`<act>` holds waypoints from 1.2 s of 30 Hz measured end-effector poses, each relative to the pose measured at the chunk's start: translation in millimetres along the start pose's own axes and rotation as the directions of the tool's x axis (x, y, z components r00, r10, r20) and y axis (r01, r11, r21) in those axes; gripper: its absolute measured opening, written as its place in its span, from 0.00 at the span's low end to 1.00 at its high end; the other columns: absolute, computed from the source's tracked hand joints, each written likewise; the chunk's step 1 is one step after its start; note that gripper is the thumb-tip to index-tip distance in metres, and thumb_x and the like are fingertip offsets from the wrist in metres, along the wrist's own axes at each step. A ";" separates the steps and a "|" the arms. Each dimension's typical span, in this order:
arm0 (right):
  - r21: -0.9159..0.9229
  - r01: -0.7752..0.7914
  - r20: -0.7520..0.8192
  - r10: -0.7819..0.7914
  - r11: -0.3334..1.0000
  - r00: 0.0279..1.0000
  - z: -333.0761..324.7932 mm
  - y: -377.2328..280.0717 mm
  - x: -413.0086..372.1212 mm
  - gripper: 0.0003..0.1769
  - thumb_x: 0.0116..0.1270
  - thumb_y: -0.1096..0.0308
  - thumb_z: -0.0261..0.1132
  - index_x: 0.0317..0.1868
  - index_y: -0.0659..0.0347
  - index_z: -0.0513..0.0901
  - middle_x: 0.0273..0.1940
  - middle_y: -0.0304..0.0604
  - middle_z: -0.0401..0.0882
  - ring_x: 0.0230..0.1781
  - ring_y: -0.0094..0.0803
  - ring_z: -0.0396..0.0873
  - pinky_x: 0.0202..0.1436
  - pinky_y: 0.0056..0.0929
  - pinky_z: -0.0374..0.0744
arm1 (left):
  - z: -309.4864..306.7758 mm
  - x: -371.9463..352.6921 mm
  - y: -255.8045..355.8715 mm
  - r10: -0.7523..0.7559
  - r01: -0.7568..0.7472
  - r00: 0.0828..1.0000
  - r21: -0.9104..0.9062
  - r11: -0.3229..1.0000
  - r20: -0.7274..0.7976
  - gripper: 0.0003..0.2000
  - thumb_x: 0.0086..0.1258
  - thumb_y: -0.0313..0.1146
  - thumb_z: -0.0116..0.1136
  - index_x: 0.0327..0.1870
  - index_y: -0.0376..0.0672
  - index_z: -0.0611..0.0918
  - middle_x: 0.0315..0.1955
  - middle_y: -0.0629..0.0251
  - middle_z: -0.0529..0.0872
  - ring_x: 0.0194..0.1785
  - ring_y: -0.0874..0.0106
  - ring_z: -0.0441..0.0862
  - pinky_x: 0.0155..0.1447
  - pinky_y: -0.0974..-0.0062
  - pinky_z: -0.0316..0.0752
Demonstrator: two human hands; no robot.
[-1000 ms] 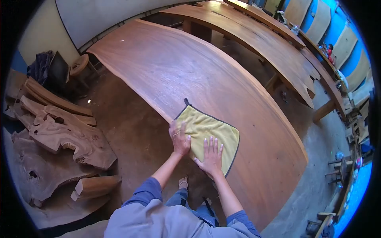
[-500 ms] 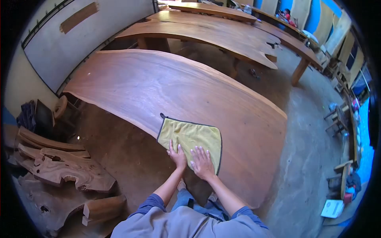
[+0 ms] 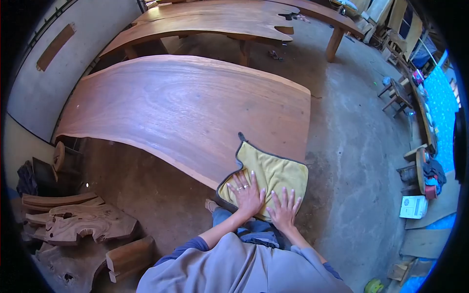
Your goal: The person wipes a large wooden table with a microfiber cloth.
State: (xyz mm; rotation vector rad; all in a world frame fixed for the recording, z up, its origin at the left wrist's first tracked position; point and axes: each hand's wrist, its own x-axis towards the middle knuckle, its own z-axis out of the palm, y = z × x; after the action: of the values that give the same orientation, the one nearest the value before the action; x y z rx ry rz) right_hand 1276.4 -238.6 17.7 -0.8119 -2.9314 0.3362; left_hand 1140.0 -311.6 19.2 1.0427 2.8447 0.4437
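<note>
A yellow cloth (image 3: 278, 168) with a dark edge and a small loop lies at the near right corner of a large wooden slab table (image 3: 185, 107). My left hand (image 3: 248, 196) rests flat on the cloth's lower left part, fingers spread, a ring on one finger. To its right, my right hand (image 3: 284, 210) presses flat on the lower part of the cloth, its fingers apart. Part of the cloth hangs past the slab's near edge. Neither hand grasps anything.
Behind stands another wooden slab table (image 3: 205, 22). Wood pieces (image 3: 93, 224) are stacked at the lower left. A white board (image 3: 73, 44) leans at the left. On the right are a small stool (image 3: 398, 93) and a white box (image 3: 413, 207).
Both hands and the cloth have shifted right along the slab to its near right end. The view has turned, and the slab appears further left. My left hand's fingers have spread.
</note>
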 end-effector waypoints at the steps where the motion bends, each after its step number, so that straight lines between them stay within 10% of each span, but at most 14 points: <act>1: 0.003 -0.015 0.002 0.015 1.000 1.000 -1.0 -0.8 -1.8 0.35 0.61 0.42 0.52 0.67 0.40 0.59 0.69 0.52 0.47 0.69 0.61 0.39 0.64 0.68 0.39 | 0.5 1.9 2.0 0.029 -0.029 0.999 -0.002 1.000 -0.018 0.36 0.61 0.52 0.48 0.67 0.40 0.58 0.66 0.33 0.43 0.69 0.36 0.34 0.60 0.29 0.32; 13: 0.051 -0.374 -0.039 0.376 0.926 0.926 -30.5 8.8 34.7 0.39 0.59 0.43 0.56 0.68 0.46 0.56 0.69 0.58 0.43 0.69 0.61 0.40 0.60 0.62 0.57 | -8.9 35.5 36.3 0.155 -0.155 0.987 -0.005 0.988 0.033 0.35 0.63 0.54 0.45 0.68 0.43 0.58 0.66 0.33 0.42 0.69 0.37 0.35 0.61 0.30 0.33; 22: 0.333 -0.433 -0.318 0.532 0.838 0.785 -8.8 46.1 75.5 0.42 0.55 0.48 0.64 0.62 0.66 0.60 0.62 0.61 0.57 0.58 0.53 0.64 0.60 0.42 0.65 | 1.0 100.0 52.4 0.179 -0.179 0.984 0.037 0.983 0.011 0.35 0.63 0.58 0.43 0.68 0.48 0.57 0.66 0.35 0.45 0.69 0.38 0.35 0.63 0.32 0.32; 32: 0.004 -0.392 -0.338 0.370 0.920 0.865 9.6 62.2 47.6 0.39 0.60 0.48 0.56 0.65 0.63 0.57 0.63 0.57 0.57 0.63 0.52 0.57 0.62 0.50 0.58 | 4.9 65.4 76.5 0.214 -0.210 0.976 0.067 0.975 -0.052 0.32 0.63 0.55 0.44 0.67 0.53 0.60 0.69 0.53 0.49 0.70 0.40 0.38 0.59 0.26 0.33; 36: 0.063 -0.744 -0.186 0.740 0.665 0.646 -8.9 13.0 15.6 0.37 0.62 0.46 0.54 0.64 0.62 0.59 0.50 0.56 0.67 0.51 0.49 0.67 0.52 0.46 0.65 | -10.3 43.9 59.7 0.396 -0.398 0.912 -0.001 0.917 0.109 0.32 0.63 0.56 0.43 0.68 0.55 0.59 0.69 0.53 0.49 0.70 0.40 0.37 0.59 0.26 0.34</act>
State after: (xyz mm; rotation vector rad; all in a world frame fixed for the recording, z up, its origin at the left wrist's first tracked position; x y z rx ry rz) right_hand 1270.7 -218.0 23.6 -1.9197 -2.2586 0.2419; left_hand 1141.6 -242.5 47.8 1.6063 2.5424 0.3688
